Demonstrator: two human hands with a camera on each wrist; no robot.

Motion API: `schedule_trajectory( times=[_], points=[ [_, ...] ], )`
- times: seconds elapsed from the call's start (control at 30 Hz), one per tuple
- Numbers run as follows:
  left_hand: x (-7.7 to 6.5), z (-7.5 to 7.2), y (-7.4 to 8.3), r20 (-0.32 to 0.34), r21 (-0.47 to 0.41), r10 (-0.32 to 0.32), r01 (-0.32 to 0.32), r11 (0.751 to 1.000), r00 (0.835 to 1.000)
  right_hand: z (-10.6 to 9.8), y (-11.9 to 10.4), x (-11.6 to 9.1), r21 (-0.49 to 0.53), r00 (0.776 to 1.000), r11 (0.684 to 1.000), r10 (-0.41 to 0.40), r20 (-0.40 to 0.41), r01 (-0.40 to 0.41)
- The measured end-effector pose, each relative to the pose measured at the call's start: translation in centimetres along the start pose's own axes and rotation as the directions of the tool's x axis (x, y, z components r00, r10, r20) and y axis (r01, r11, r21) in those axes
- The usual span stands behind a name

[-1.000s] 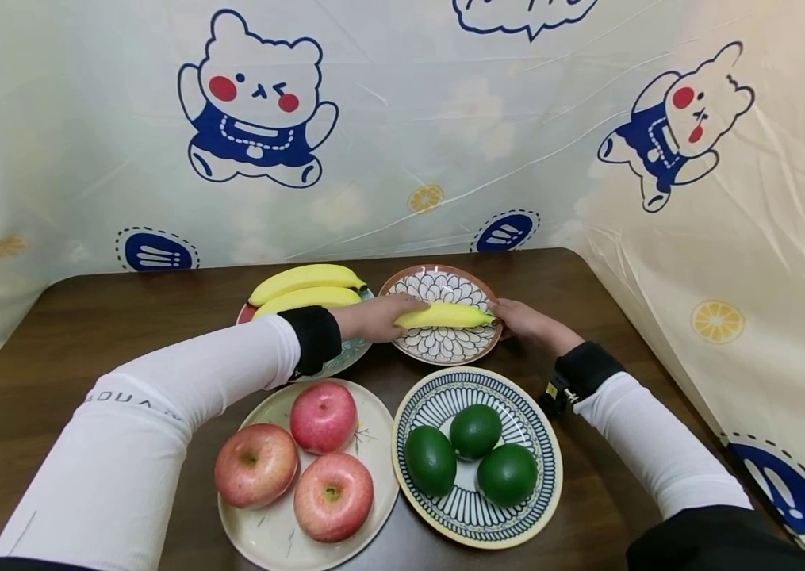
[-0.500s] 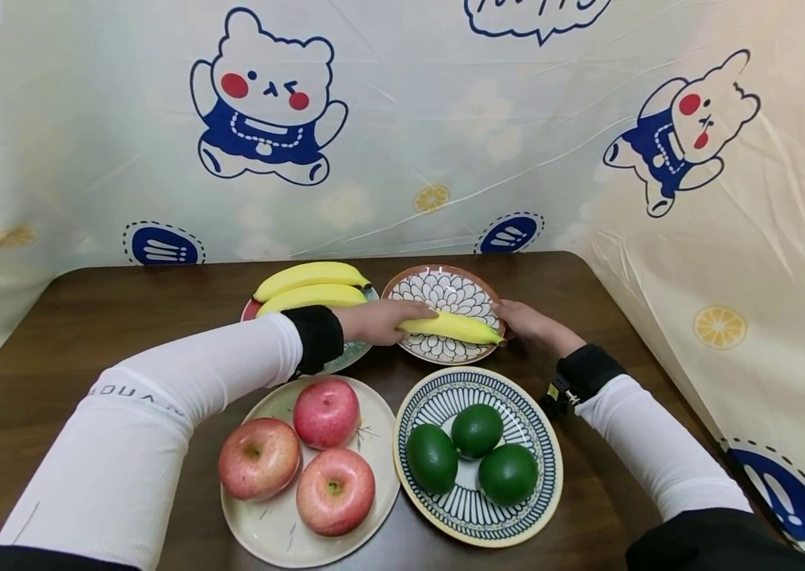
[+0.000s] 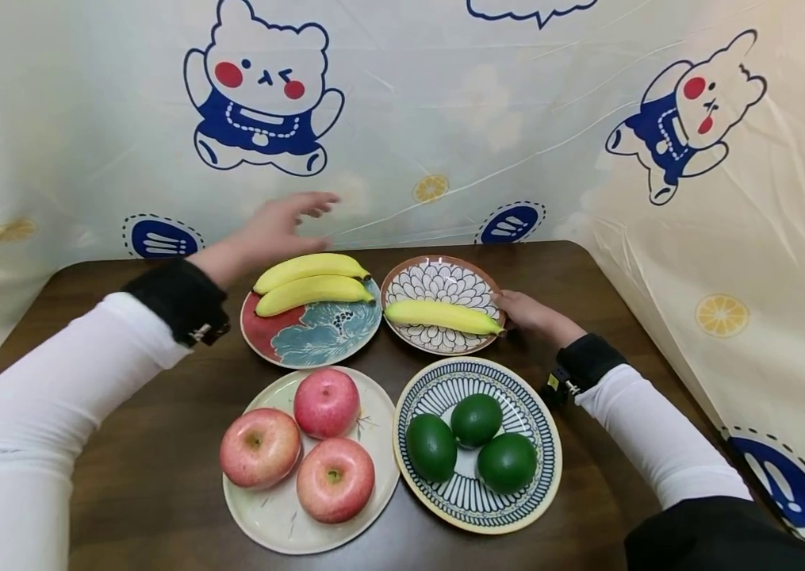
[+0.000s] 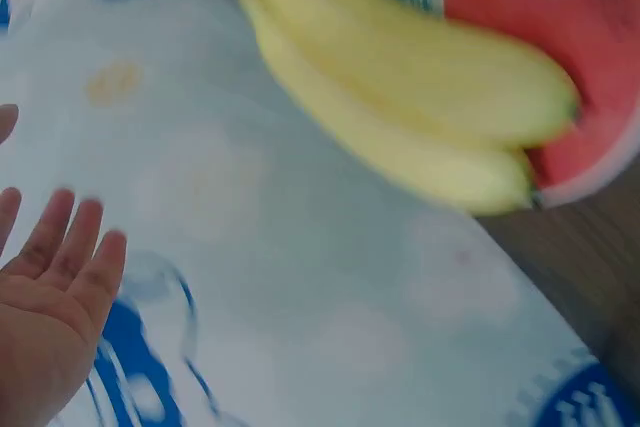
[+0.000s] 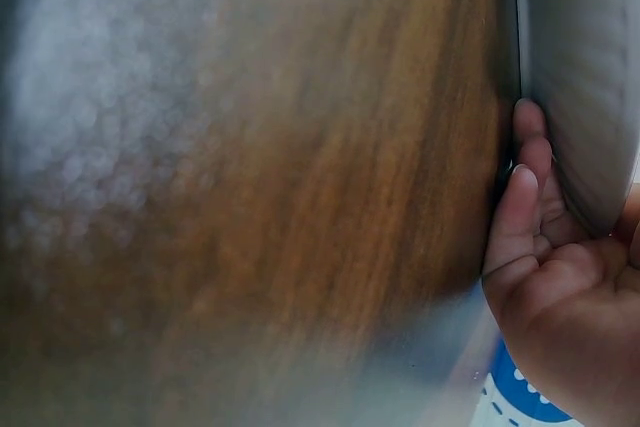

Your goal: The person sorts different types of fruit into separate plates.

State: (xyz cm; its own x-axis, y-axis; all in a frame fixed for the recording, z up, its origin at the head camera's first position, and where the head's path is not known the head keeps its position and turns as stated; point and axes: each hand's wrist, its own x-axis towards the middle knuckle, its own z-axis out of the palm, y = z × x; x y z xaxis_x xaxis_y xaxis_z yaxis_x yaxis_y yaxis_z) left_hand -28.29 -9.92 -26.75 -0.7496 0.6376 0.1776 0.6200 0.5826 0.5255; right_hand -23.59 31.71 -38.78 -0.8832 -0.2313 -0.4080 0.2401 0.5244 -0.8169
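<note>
My left hand [image 3: 275, 230] is in the air above and behind the red and teal plate [image 3: 281, 342], fingers spread, holding nothing. Two bananas [image 3: 312, 292] lie side by side on that plate; they show large in the left wrist view, apart from the left hand [image 4: 55, 317]. A single banana [image 3: 445, 316] lies across the brown-rimmed petal-patterned plate [image 3: 445, 277], its stem end over the right rim. My right hand [image 3: 534, 317] grips this plate's right rim, thumb on top. In the right wrist view, the right hand [image 5: 570, 287] has its fingers curled under the plate's pale underside [image 5: 585, 77].
Nearer me, a cream plate [image 3: 252, 519] holds three apples [image 3: 334, 480]. Beside it, a blue-patterned plate [image 3: 438, 507] carries three green fruits [image 3: 507, 462]. All stand on a dark wooden table [image 3: 138, 444]. A printed curtain [image 3: 402, 103] hangs behind and to the right.
The left hand has let go of the single banana, leaving it on the petal-patterned plate, and has moved left and up. The right hand stays at the plate's rim.
</note>
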Motion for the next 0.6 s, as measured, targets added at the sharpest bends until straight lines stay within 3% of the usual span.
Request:
schedule_trajectory(
  times=[0.07, 0.17, 0.37, 0.6],
  points=[
    [-1.3, -1.2, -1.2, -0.031, -0.005, -0.075, 0.075, 0.997, 0.997, -0.1, 0.0, 0.0, -0.004, 1.000, 1.000, 0.005, 0.002, -0.005],
    [-2.9, -1.4, -3.6, 0.007, 0.036, -0.152, 0.152, 0.988, 0.988, -0.3, -0.2, 0.0, -0.014, 1.000, 1.000, 0.009, 0.000, -0.009],
    [-4.6, 1.1, -7.1, 0.113, 0.063, -0.214, 0.208, 0.976, 0.970, -0.5, -0.6, -0.2, -0.042, 1.000, 0.999, 0.004, -0.008, -0.004],
    [-4.8, 4.0, -7.8, 0.140, 0.081, -0.195, 0.185, 0.979, 0.971, 0.3, -0.1, -0.2, -0.054, 1.000, 0.999, 0.004, -0.002, -0.004]
  ],
)
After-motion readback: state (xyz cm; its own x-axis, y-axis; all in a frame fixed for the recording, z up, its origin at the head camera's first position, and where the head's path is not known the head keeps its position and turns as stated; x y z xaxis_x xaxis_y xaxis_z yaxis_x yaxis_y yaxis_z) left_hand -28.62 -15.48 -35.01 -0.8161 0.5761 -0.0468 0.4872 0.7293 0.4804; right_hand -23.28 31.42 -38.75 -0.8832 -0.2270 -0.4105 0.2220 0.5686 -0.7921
